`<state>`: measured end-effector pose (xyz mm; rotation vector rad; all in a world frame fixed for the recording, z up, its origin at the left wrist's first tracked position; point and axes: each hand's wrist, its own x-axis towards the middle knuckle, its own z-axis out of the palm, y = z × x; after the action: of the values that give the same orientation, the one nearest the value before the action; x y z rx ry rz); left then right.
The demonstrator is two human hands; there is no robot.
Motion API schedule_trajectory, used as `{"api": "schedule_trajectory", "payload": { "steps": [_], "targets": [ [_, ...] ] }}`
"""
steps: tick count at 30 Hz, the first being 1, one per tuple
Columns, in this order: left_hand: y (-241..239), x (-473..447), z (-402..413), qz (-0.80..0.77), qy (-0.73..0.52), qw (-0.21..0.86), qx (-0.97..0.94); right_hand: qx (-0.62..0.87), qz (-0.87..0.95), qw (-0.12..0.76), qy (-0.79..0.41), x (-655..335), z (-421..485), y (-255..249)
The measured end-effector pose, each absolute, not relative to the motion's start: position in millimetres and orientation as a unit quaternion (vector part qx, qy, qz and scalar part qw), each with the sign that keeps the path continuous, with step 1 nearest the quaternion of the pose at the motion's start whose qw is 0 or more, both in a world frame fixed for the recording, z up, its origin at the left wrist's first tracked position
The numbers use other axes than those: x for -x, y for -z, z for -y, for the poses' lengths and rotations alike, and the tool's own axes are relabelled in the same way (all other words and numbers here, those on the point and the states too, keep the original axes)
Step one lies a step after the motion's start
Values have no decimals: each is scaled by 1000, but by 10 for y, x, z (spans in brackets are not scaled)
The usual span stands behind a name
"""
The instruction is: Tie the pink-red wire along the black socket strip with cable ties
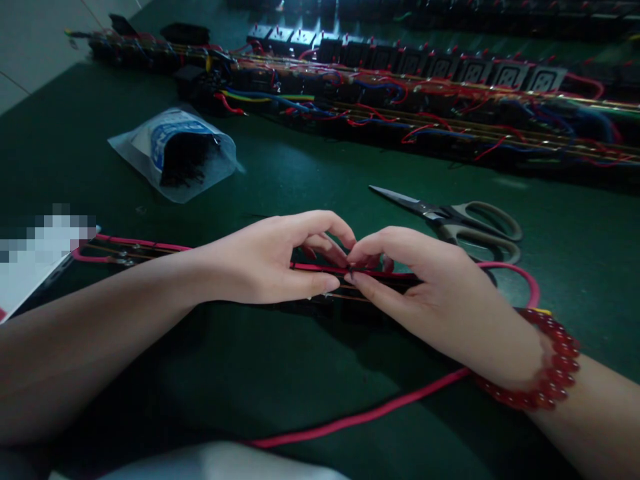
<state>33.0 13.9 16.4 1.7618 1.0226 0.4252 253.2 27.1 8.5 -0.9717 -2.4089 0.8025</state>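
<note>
My right hand [435, 287], with a red bead bracelet at the wrist, pinches a small black cable tie [351, 269] at the red cable [310, 267]. That cable runs along a dark strip with thin copper-coloured bars [355, 298], lying across the table in front of me. My left hand [270, 260] rests over the strip, its thumb apart from its curved fingers. Its fingertips meet those of my right hand near the tie, and some are partly hidden behind the cable. Just beyond my right hand lie scissors [440, 217], their handles partly behind it.
An open clear bag [227, 157] of black cable ties lies on the green table [290, 173]. Long wired socket strips [380, 87] stretch across the back. A white sheet [30, 273] is at the left. A loose red cable [365, 417] crosses near my body.
</note>
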Motion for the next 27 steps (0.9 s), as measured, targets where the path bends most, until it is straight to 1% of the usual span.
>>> {"api": "schedule_trajectory", "payload": {
  "steps": [5,9,16,27],
  "targets": [
    [-162,-314,-136,-413,-172,504,-739,335,868,206,-302,-2538,-292,-69],
    [-137,-323,-151,-405,-187,486,-752,327,864,220,-313,-2543,-291,-73],
    [-128,-318,-162,-404,-142,441,-789,314,865,231,-315,-2546,-287,-97],
    [-135,-333,-150,-434,-160,470,-752,363,852,225,-303,-2545,-260,-95]
  ]
}}
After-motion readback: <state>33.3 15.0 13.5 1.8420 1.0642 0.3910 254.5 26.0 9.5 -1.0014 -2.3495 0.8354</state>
